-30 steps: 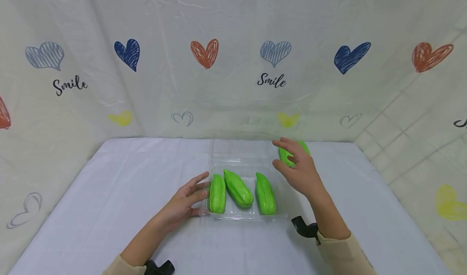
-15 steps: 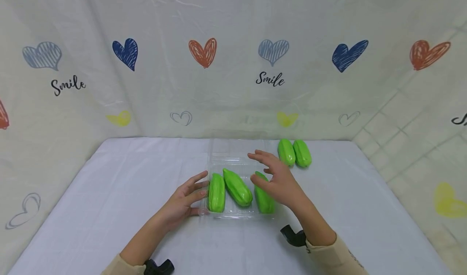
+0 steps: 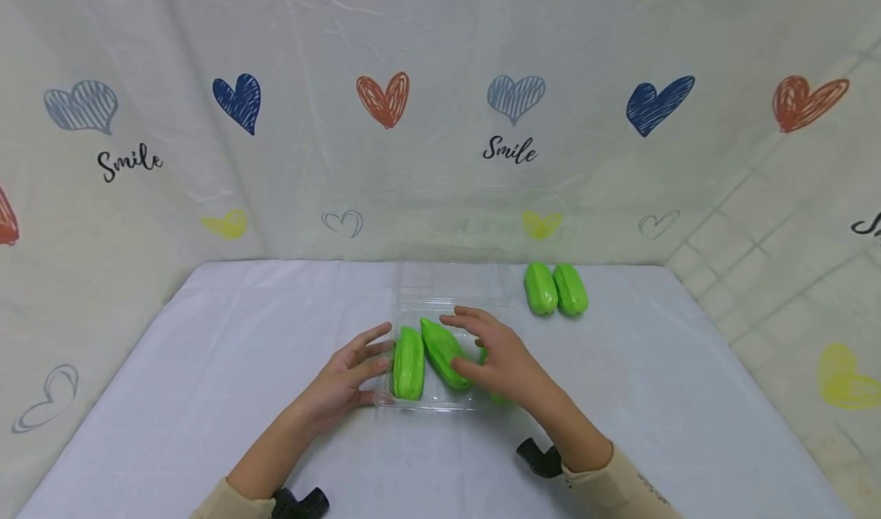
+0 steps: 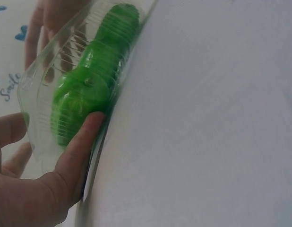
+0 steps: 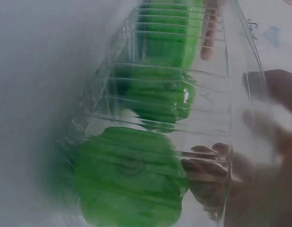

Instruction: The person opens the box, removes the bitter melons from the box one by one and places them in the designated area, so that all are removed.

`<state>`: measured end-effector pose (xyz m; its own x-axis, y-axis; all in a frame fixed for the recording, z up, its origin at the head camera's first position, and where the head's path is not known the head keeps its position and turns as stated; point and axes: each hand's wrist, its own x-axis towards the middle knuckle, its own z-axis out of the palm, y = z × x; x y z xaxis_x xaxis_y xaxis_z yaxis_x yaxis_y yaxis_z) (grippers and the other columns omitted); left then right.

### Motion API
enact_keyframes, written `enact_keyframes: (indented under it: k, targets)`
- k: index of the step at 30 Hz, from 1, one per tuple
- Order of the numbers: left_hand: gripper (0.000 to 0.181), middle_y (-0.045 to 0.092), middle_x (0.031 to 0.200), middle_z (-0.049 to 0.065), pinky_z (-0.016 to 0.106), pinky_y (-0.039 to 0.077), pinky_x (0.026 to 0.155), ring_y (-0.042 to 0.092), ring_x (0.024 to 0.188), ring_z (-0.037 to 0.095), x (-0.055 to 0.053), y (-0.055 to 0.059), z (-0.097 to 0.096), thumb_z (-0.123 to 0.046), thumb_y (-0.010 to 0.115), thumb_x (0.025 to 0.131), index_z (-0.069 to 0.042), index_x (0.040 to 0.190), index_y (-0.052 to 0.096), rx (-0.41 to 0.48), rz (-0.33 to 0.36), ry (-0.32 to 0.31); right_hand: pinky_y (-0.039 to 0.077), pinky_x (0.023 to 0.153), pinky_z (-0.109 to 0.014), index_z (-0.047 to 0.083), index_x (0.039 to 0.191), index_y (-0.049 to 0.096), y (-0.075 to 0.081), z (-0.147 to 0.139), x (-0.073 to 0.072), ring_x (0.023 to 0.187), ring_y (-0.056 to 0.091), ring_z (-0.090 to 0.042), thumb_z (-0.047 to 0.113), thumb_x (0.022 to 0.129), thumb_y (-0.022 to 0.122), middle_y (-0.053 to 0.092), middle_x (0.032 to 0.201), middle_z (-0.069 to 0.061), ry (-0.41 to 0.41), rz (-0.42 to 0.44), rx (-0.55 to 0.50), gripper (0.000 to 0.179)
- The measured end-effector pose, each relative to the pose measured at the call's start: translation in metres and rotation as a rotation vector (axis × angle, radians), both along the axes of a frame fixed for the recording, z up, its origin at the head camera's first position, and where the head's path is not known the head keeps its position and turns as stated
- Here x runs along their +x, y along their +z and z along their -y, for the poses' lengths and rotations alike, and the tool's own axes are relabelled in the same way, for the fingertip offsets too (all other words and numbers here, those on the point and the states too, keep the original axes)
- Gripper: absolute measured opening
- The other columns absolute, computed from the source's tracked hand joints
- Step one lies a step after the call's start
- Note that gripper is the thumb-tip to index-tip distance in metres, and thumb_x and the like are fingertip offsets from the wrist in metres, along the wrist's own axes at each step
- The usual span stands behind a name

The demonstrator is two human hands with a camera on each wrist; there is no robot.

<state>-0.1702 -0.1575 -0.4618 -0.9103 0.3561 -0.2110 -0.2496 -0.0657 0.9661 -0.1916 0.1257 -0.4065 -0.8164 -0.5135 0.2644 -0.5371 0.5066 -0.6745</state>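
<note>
In the head view a clear plastic clamshell box (image 3: 440, 407) holds three green ridged gourds: a left gourd (image 3: 409, 364), a middle gourd (image 3: 440, 345) and a right gourd (image 3: 499, 399). My left hand (image 3: 347, 377) rests against the box's left side, fingers spread and fairly straight; the left wrist view shows its thumb (image 4: 82, 146) along the wall. Over the right part of the box is my right hand (image 3: 505, 362), fingers loosely spread with nothing gripped. It hides much of the right gourd, and its thumb tip overlaps the middle one.
The box's clear lid (image 3: 450, 282) lies folded back behind it. Two more green gourds, a nearer one (image 3: 541, 288) and its neighbour (image 3: 570, 290), lie side by side at the table's back right. A printed sheet (image 3: 440, 175) hangs behind the white-covered table (image 3: 227, 366).
My right hand has moved left and nearer, from in front of the back-right gourds to over the box, uncovering that pair. The left hand stays at the box's side.
</note>
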Motion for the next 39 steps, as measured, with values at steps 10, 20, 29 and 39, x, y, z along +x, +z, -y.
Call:
enact_keyframes:
  k: [10, 20, 29, 39]
  targets:
    - [0.067, 0.029, 0.159, 0.015, 0.044, 0.058, 0.084, 0.046, 0.132, 0.032, -0.001, 0.0, 0.0, -0.02, 0.061, 0.1, -0.024, 0.158, 0.027, 0.003, 0.01, 0.0, 0.05, 0.099, -0.053, 0.022, 0.139, 0.059, -0.006, 0.009, 0.004, 0.132, 0.052, -0.032, 0.015, 0.084, 0.076, 0.049, 0.149, -0.008, -0.032, -0.05, 0.116, 0.058]
    - [0.066, 0.028, 0.159, 0.016, 0.044, 0.058, 0.084, 0.046, 0.132, 0.032, -0.001, -0.002, 0.0, -0.018, 0.058, 0.101, -0.024, 0.158, 0.026, 0.006, 0.005, -0.008, 0.05, 0.097, -0.053, 0.021, 0.137, 0.061, -0.008, 0.013, 0.008, 0.128, 0.054, -0.035, 0.021, 0.083, 0.078, 0.05, 0.148, -0.01, -0.026, -0.113, 0.22, 0.057]
    - [0.065, 0.029, 0.159, 0.016, 0.043, 0.059, 0.084, 0.047, 0.132, 0.033, 0.0, -0.002, 0.001, -0.017, 0.058, 0.101, -0.024, 0.158, 0.026, -0.005, -0.002, -0.007, 0.05, 0.1, -0.051, 0.021, 0.136, 0.062, -0.013, 0.015, 0.008, 0.128, 0.055, -0.031, 0.021, 0.083, 0.077, 0.054, 0.145, -0.011, 0.011, -0.072, 0.237, 0.055]
    - [0.065, 0.028, 0.159, 0.016, 0.044, 0.058, 0.085, 0.046, 0.133, 0.034, -0.001, -0.001, 0.001, -0.017, 0.058, 0.101, -0.024, 0.158, 0.026, 0.006, -0.007, -0.015, 0.053, 0.094, -0.047, 0.021, 0.131, 0.065, -0.018, 0.016, 0.007, 0.123, 0.059, -0.03, 0.016, 0.079, 0.08, 0.052, 0.146, -0.011, -0.02, -0.106, 0.278, 0.054]
